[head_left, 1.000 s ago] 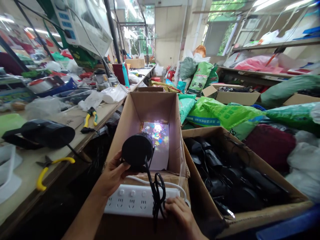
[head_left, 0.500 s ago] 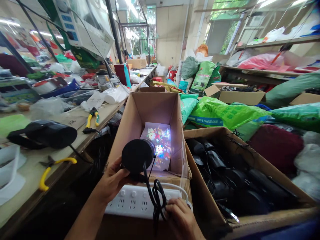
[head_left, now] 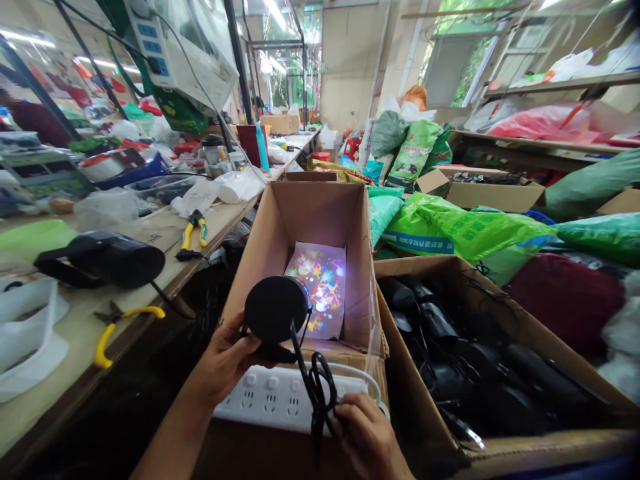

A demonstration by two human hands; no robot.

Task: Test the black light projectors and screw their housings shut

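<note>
My left hand [head_left: 227, 357] is closed round a black round projector lamp [head_left: 276, 312], aimed into an open cardboard box [head_left: 320, 213]. Coloured light patterns fall on a white sheet [head_left: 320, 280] on the box floor. The lamp's black cord [head_left: 314, 387] loops down across a white power strip [head_left: 280, 399] lying on the box's near edge. My right hand [head_left: 367, 437] is closed at the strip's right end, where the cord runs to; what its fingers grip is hidden.
A second cardboard box [head_left: 450, 347] full of black lamps stands to the right. On the workbench [head_left: 75, 320] at left lie another black lamp [head_left: 107, 259], yellow-handled pliers [head_left: 120, 320] and more pliers [head_left: 193, 233]. Green sacks [head_left: 450, 230] and boxes pile up behind.
The projected pattern on the white sheet has changed. The view has shifted slightly right. Both hands have stayed on the lamp and at the power strip.
</note>
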